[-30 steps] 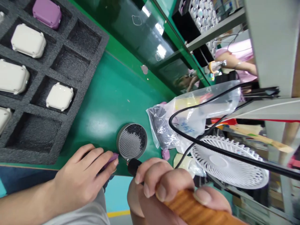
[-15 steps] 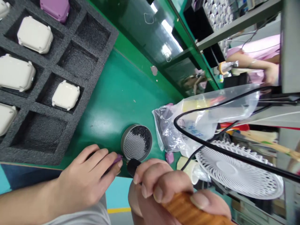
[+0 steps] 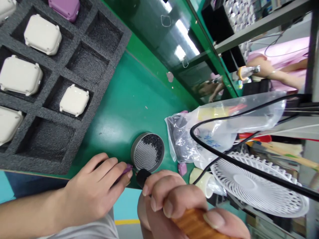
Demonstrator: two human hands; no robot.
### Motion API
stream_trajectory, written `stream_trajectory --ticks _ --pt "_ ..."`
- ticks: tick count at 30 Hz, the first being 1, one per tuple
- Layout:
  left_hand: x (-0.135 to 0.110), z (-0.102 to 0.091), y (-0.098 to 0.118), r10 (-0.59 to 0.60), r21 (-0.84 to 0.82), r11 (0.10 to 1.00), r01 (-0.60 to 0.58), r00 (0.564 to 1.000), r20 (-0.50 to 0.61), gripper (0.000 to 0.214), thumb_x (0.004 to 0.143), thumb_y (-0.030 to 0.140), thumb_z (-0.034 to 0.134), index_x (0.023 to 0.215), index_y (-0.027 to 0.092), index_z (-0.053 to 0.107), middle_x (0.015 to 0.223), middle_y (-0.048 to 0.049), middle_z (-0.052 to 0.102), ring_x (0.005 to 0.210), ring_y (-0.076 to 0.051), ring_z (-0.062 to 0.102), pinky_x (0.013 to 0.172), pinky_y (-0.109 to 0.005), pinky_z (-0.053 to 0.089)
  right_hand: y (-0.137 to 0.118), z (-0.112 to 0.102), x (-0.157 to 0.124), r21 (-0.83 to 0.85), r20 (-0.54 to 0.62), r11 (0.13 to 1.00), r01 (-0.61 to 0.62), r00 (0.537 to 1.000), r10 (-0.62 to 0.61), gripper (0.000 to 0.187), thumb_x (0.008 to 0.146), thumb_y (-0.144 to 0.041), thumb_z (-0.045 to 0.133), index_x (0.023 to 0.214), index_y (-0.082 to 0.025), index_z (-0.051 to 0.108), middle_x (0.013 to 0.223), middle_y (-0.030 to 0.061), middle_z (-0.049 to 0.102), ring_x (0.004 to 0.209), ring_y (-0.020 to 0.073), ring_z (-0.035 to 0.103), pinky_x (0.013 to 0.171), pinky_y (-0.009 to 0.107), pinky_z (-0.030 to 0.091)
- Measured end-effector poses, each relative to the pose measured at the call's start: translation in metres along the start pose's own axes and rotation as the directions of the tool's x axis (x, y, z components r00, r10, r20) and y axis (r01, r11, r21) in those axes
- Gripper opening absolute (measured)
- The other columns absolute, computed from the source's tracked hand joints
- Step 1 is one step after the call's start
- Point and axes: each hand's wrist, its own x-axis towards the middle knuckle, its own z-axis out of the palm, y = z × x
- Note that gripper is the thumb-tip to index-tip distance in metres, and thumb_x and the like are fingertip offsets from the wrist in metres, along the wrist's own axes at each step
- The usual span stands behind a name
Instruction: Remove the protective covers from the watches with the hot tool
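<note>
My left hand (image 3: 96, 184) pinches a small purple plastic piece (image 3: 127, 169), and its fingers hide most of it. My right hand (image 3: 171, 199) grips a tool with an orange wood-grain handle (image 3: 196, 227). The tool's black tip (image 3: 142, 177) stands very close to the purple piece, with a narrow gap between them. Just above both hands sits a round metal tin (image 3: 147, 152), its perforated base partly covered with black granules.
A dark foam tray (image 3: 87, 63) holds several white cases and a purple case. A plastic bag (image 3: 199, 139), a small purple piece (image 3: 182, 168), a cream roll (image 3: 201, 182), black cable and a white fan (image 3: 256, 186) lie right. A co-worker's arm (image 3: 271, 71) shows beyond.
The purple piece has moved closer to the black tip, narrowing the gap. The whole scene has drifted slightly right and up in view as my head moved.
</note>
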Motion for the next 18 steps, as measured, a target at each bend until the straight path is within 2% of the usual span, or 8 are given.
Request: stream_trajectory --ticks 2,5,9,13,15,16,17,18 --pt "0.000 0.000 0.000 -0.005 -0.002 1.000 0.005 1.000 0.002 0.040 0.100 0.017 0.046 0.129 0.015 0.073 0.128 -0.0092 0.072 0.114 -0.029 0.059 0.105 -0.050 0.040 -0.001 -0.004 0.001 0.032 0.058 0.999 -0.014 0.998 0.012 0.037 0.105 -0.041 0.036 0.131 -0.025 0.057 0.086 -0.0033 0.059 0.068 0.0134 0.065 0.056 0.036 0.061" --pt "-0.001 0.001 0.001 -0.005 -0.007 1.000 0.005 1.000 -0.003 0.039 0.099 0.016 0.046 0.127 0.015 0.073 0.126 -0.0104 0.072 0.113 -0.029 0.059 0.105 -0.051 0.040 -0.001 -0.012 0.002 0.063 0.166 0.989 -0.130 0.979 0.118 0.042 0.104 -0.045 0.033 0.118 -0.024 0.066 0.076 -0.0026 0.057 0.065 0.0155 0.064 0.058 0.039 0.061" --pt "-0.002 0.001 0.001 -0.004 -0.007 1.000 0.004 1.000 0.002 0.037 0.099 0.016 0.048 0.126 0.014 0.073 0.127 -0.0108 0.071 0.114 -0.029 0.059 0.104 -0.051 0.041 -0.001 -0.023 0.012 0.015 0.210 0.968 -0.252 0.947 0.243 0.037 0.101 -0.052 0.038 0.112 -0.032 0.068 0.066 -0.0020 0.055 0.062 0.0217 0.064 0.052 0.043 0.058" --pt "0.001 0.000 0.000 -0.007 -0.016 1.000 0.007 1.000 -0.001 0.033 0.099 0.018 0.051 0.123 0.015 0.074 0.124 -0.0103 0.072 0.110 -0.028 0.060 0.102 -0.050 0.041 0.000 -0.024 0.025 -0.001 0.453 0.955 -0.296 0.852 0.264 0.033 0.100 -0.049 0.043 0.109 -0.029 0.068 0.069 -0.0008 0.063 0.066 0.0218 0.067 0.055 0.042 0.059" --pt "0.003 -0.001 0.000 0.000 -0.017 1.000 0.000 1.000 -0.007 0.032 0.099 0.018 0.050 0.120 0.015 0.075 0.120 -0.0102 0.073 0.108 -0.028 0.060 0.101 -0.049 0.042 0.001 -0.014 0.024 0.039 0.346 0.980 -0.193 0.923 0.168 0.033 0.100 -0.043 0.040 0.111 -0.026 0.066 0.076 -0.0004 0.067 0.067 0.0193 0.068 0.056 0.040 0.058" --pt "0.004 -0.001 0.000 0.004 -0.015 1.000 -0.004 1.000 -0.008 0.032 0.099 0.017 0.050 0.119 0.014 0.075 0.119 -0.0101 0.073 0.108 -0.027 0.060 0.100 -0.049 0.042 0.000 -0.007 0.022 0.061 0.166 0.992 -0.110 0.981 0.099 0.030 0.099 -0.038 0.040 0.115 -0.026 0.064 0.079 -0.0016 0.066 0.065 0.0167 0.066 0.057 0.039 0.057" --pt "0.004 -0.002 -0.001 0.006 -0.013 1.000 -0.006 1.000 -0.006 0.033 0.098 0.016 0.050 0.119 0.014 0.075 0.119 -0.0099 0.073 0.107 -0.027 0.060 0.101 -0.049 0.042 -0.001 0.000 0.019 0.058 0.008 0.997 -0.053 0.999 0.052 0.031 0.099 -0.036 0.040 0.119 -0.025 0.062 0.081 -0.0023 0.065 0.064 0.0152 0.064 0.057 0.038 0.056" --pt "0.004 -0.002 -0.001 0.007 -0.012 1.000 -0.007 1.000 -0.002 0.034 0.098 0.015 0.049 0.120 0.015 0.074 0.120 -0.0096 0.073 0.108 -0.027 0.060 0.101 -0.049 0.041 -0.002 0.006 0.017 0.042 -0.075 0.998 -0.047 0.996 0.050 0.033 0.099 -0.040 0.041 0.121 -0.024 0.060 0.081 -0.0023 0.063 0.064 0.0148 0.062 0.057 0.038 0.056"
